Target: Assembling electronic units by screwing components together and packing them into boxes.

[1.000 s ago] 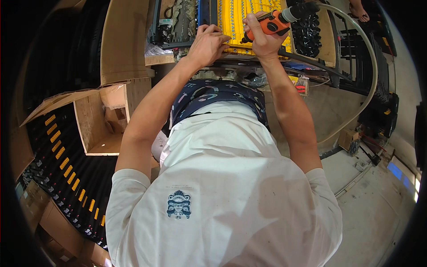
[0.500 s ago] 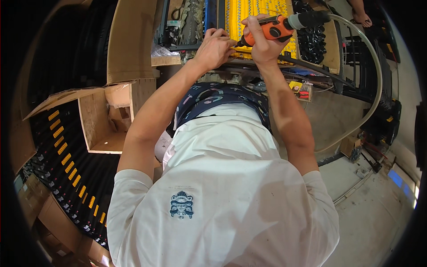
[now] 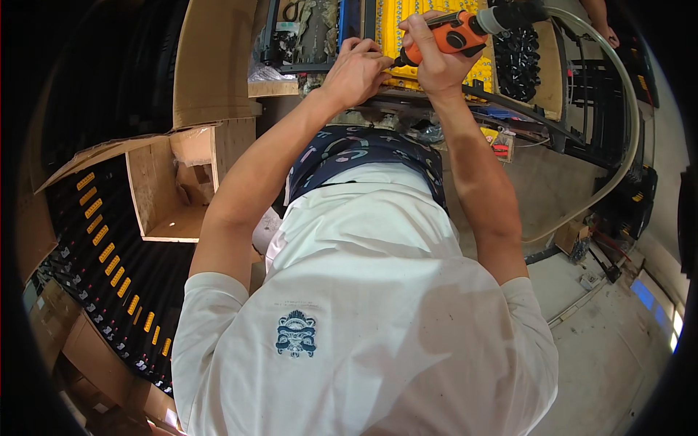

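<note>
An orange and black power screwdriver [image 3: 445,36] lies tilted in my right hand [image 3: 445,73], with its tip pointing left. My fingers wrap round its body. Close to that tip, my left hand [image 3: 356,74] has its fingertips pinched together at the edge of the yellow strips [image 3: 389,25]; what they hold, if anything, is too small to make out. Rows of small metal pieces run along the yellow strips, which lie side by side on the bench. A clear hose [image 3: 627,109] curves away from the screwdriver's back end.
Right of the strips, small black parts [image 3: 518,69] fill a wooden tray. A black rail [image 3: 512,104] crosses the bench's near side. At my left stand an open wooden box [image 3: 174,229] and black bars with yellow pieces [image 3: 109,253]. Another person's hand [image 3: 611,36] shows at upper right.
The bench and my hands sit slightly further right in view. The screwdriver has shifted a little right and up, with its tip still beside my left fingertips.
</note>
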Motion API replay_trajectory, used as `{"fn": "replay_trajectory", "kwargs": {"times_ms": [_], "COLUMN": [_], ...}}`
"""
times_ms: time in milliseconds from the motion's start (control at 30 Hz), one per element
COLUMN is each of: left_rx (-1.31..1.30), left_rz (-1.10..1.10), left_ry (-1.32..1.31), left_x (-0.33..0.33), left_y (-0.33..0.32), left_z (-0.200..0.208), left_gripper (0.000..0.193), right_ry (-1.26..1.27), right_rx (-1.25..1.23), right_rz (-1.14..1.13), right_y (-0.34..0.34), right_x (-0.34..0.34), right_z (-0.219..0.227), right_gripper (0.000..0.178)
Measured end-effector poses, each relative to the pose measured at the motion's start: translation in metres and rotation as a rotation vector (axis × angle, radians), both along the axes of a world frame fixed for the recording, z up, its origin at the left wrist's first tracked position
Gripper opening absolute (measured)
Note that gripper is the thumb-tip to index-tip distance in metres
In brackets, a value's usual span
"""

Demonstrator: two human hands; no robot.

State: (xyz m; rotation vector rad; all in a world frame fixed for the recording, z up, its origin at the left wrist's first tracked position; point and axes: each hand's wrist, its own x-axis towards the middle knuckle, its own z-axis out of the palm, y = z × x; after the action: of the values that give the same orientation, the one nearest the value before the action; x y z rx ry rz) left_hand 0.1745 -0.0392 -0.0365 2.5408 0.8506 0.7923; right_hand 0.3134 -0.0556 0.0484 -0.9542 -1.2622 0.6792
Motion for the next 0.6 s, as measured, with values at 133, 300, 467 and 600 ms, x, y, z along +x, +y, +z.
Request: {"fn": "replay_trajectory", "kwargs": {"times_ms": [133,300,467,600], "left_rx": [-0.013,0.016,-0.035,-0.048], "left_rz": [-0.021,-0.029,-0.024,-0.003], "left_ry": [0.017,0.039,0.051,0.08], "left_x": [-0.004,-0.007,-0.006,-0.005], "left_y": [0.005,0.002,0.008,0.005], "left_z": [-0.003,-0.008,-0.011,-0.012], "left_gripper": [0.026,0.028,0.031,0.032], "right_ry": [0.081,-0.111,-0.014,0.03], "right_rx": [0.037,0.039,-0.001,0.025], "right_rz": [0.041,-0.017,0.005,-0.022], "right_y": [0.002,0.002,-0.005,-0.007], "right_x": [-0.005,-0.002,-0.009,-0.017], "right_z": [-0.002,-0.014,0.01,0.01], "right_gripper": [0.008,0.007,0.008,0.009]}}
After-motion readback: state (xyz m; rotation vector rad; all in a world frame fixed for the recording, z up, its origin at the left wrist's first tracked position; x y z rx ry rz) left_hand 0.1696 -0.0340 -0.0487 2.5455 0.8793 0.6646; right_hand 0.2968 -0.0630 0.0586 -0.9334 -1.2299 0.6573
